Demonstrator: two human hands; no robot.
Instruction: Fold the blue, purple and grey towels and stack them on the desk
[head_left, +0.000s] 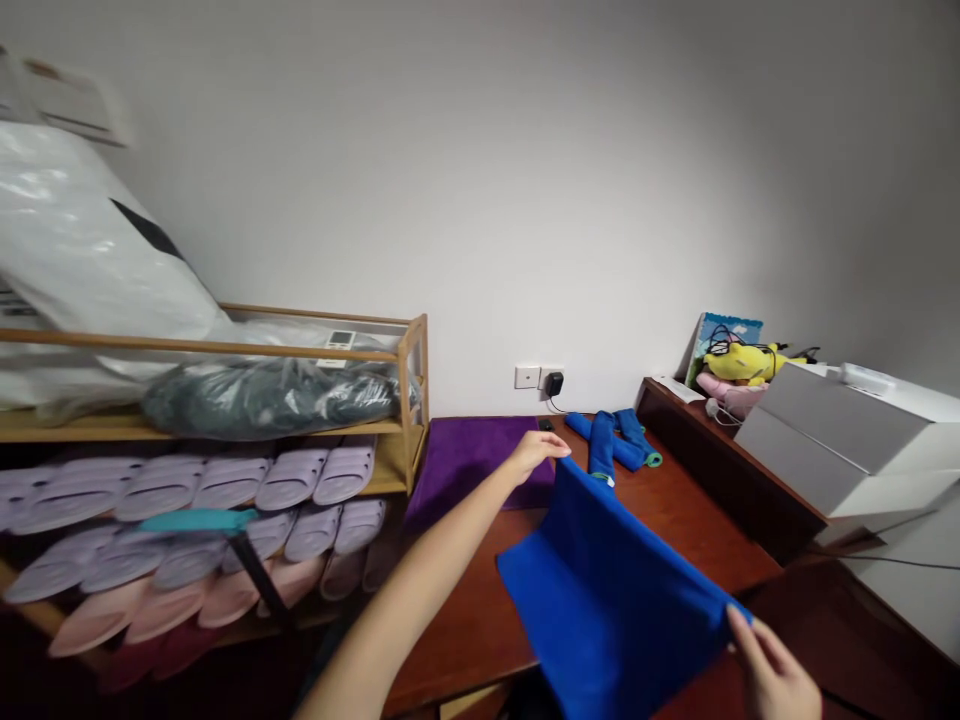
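A blue towel [607, 590] is stretched between my two hands above the wooden table [465, 610]. My left hand [538, 453] pinches its far left corner. At the lower right, my right hand [772, 665] grips the other end of the same edge between thumb and fingers. The rest of the cloth hangs down toward the table's front edge. Behind it lie several rolled blue towels [602, 445], some with a green edge. A purple towel [480, 450] lies flat on the table, left of the rolls.
On the left, a wooden rack [416, 400] holds several rows of slippers [292, 478] and plastic-wrapped bundles [285, 395]. A plug [553, 384] sits in the wall socket. White boxes [840, 430] and a yellow plush toy [742, 362] stand on the raised ledge at right.
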